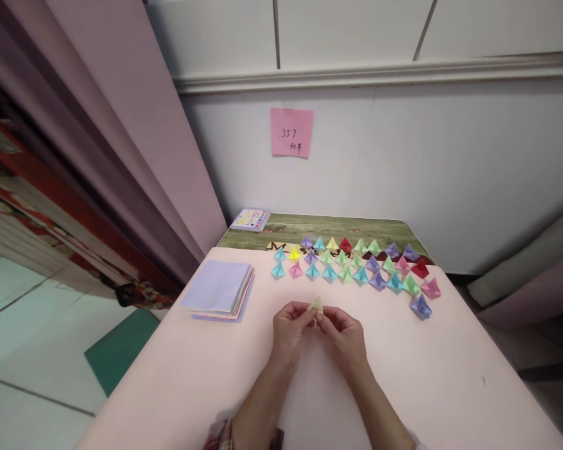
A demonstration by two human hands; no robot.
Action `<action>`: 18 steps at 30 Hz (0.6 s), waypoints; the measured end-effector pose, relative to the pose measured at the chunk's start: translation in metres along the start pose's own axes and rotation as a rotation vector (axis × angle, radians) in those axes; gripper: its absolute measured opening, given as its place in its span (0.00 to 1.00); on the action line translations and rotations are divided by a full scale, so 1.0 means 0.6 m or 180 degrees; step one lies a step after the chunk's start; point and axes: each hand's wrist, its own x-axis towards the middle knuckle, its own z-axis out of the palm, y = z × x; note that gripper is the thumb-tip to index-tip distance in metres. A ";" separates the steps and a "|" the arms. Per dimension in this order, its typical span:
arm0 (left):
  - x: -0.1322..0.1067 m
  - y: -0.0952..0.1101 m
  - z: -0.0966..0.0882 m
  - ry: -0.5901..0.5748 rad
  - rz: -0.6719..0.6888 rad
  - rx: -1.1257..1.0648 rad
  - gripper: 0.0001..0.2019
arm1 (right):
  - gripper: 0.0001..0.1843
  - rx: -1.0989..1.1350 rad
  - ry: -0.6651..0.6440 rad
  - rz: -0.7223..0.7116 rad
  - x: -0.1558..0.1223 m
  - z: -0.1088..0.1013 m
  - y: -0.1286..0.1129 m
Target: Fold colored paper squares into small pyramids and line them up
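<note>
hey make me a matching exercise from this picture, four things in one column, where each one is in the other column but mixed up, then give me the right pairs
Things
1. Stack of square paper
2. Pink note
3. Pale yellow folded paper
4. Printed packet

Places
A. Held by the left hand and the right hand
B. On the green wood-patterned surface, at its far left
C. On the pale pink tabletop, to the left of both hands
D. On the wall

Right pairs: 1-C, 2-D, 3-A, 4-B
</note>
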 end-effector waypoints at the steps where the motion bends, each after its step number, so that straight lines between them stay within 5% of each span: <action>1: 0.000 -0.001 0.000 0.0042 0.0007 0.0004 0.12 | 0.15 0.0055 -0.0050 0.0058 0.001 0.000 0.001; 10: 0.004 -0.008 -0.003 -0.0046 0.0488 0.0381 0.14 | 0.14 -0.0082 0.0209 0.0289 0.003 -0.014 0.007; 18: 0.002 0.003 -0.005 -0.0333 0.0223 0.0585 0.10 | 0.14 0.0014 0.0006 0.0172 0.002 -0.007 -0.010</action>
